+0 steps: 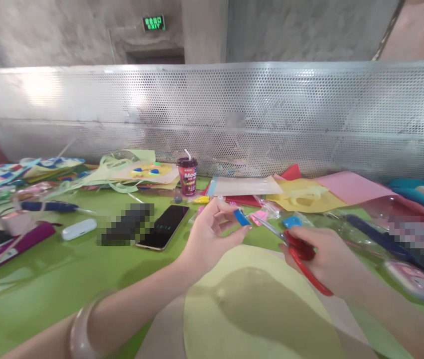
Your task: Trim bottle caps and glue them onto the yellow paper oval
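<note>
My left hand [212,229] pinches a small blue piece [240,218], perhaps foam or paper, between thumb and fingers. In my right hand [320,249] is a pair of scissors [305,267] with red handles. Their metal blades point left toward the blue piece; whether they touch it I cannot tell. Below both hands lies a rounded pale yellow sheet [256,319] on a whitish sheet [163,329], with shadows falling across it. Just behind the hands are a pink piece [259,217] and another blue piece [291,222].
On the green table [114,279] lie a phone [165,227], a white case [79,229] and a purple power strip [21,244]. A purple cup [188,179] with a straw stands behind. Coloured sheets [353,189] line the back, before a perforated metal panel [212,109].
</note>
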The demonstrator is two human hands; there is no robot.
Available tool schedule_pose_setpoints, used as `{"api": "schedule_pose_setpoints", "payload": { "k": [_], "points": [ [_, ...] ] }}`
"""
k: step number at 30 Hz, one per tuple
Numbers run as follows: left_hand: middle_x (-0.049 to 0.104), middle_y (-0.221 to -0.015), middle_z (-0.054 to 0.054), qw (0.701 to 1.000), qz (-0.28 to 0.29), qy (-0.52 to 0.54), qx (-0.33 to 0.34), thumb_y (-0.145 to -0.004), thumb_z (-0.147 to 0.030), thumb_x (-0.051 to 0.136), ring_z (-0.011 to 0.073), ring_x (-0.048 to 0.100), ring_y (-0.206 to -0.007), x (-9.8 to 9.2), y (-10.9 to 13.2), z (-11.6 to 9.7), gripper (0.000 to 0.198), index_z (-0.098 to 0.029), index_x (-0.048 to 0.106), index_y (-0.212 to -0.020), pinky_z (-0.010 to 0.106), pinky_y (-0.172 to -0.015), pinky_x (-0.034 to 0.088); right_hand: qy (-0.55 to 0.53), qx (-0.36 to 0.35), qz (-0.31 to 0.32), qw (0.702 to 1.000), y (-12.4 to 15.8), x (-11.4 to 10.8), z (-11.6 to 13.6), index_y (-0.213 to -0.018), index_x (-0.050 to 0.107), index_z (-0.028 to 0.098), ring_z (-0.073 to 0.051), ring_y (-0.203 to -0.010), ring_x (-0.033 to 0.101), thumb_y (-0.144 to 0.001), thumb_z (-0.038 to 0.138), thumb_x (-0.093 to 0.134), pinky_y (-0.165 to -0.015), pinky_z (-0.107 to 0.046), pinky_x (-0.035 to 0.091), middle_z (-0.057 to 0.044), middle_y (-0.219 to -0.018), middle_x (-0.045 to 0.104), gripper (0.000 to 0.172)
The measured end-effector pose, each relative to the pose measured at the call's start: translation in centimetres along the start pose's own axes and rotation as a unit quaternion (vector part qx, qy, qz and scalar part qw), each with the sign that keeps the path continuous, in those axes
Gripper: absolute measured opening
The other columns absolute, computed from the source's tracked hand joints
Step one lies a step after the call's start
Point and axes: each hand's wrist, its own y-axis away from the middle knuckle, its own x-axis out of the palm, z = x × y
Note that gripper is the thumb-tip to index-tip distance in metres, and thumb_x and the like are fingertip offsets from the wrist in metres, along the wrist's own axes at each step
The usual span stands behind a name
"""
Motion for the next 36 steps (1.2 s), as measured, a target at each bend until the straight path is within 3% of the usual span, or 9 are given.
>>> {"api": "schedule_pose_setpoints", "payload": {
  "k": [13,26,30,33,36],
  "points": [
    [0.058,-0.088,-0.001,1.0,0.012,0.014,0.011,-0.067,-0.012,0.068,0.0144,0.061,-0.09,0.1,0.2,0.1,0.028,-0.02,0.043,-0.078,0.033,-0.084,0.049,0.058,-0.024,-0.029,0.998,0.2,0.5,0.0,-0.058,0.041,0.022,-0.013,-0.047,0.043,-0.074,0.027,0.044,-0.047,-0.025,0.034,0.002,-0.053,0.05,0.017],
    [0.059,-0.089,0.001,1.0,0.008,-0.018,0.005,-0.068,-0.011,0.065,0.0146,0.059,-0.089,0.0,0.1,-0.2,0.026,-0.02,0.043,-0.076,0.033,-0.083,0.048,0.141,-0.077,-0.152,0.975,0.4,0.8,-0.1,-0.064,0.053,0.021,-0.012,-0.042,0.043,-0.072,0.026,0.043,-0.043,-0.024,0.032,-0.001,-0.056,0.06,0.014],
    [0.058,-0.087,0.0,1.0,0.011,-0.012,0.009,-0.069,-0.01,0.064,0.0153,0.058,-0.093,0.0,0.0,-0.2,0.024,-0.019,0.043,-0.074,0.035,-0.085,0.047,0.116,-0.048,-0.137,0.983,0.4,0.9,0.6,-0.06,0.051,0.021,-0.012,-0.04,0.041,-0.07,0.026,0.043,-0.042,-0.024,0.032,0.0,-0.051,0.056,0.014],
    [0.057,-0.087,0.0,0.999,0.019,-0.026,0.025,-0.068,-0.01,0.065,0.0141,0.058,-0.092,0.2,0.5,0.1,0.024,-0.019,0.046,-0.078,0.033,-0.084,0.048,0.035,0.014,-0.135,0.99,0.3,-0.1,0.5,-0.051,0.047,0.022,-0.011,-0.036,0.039,-0.069,0.029,0.043,-0.039,-0.024,0.032,0.002,-0.041,0.05,0.019],
    [0.056,-0.089,0.0,0.997,0.06,-0.041,0.016,-0.067,-0.011,0.067,0.0125,0.059,-0.088,0.4,1.1,0.3,0.025,-0.019,0.05,-0.083,0.032,-0.086,0.048,-0.001,0.086,-0.192,0.978,0.1,-2.3,-0.4,-0.057,0.055,0.022,-0.015,-0.04,0.05,-0.071,0.037,0.044,-0.044,-0.026,0.038,0.0,-0.042,0.054,0.024]
  ]
}}
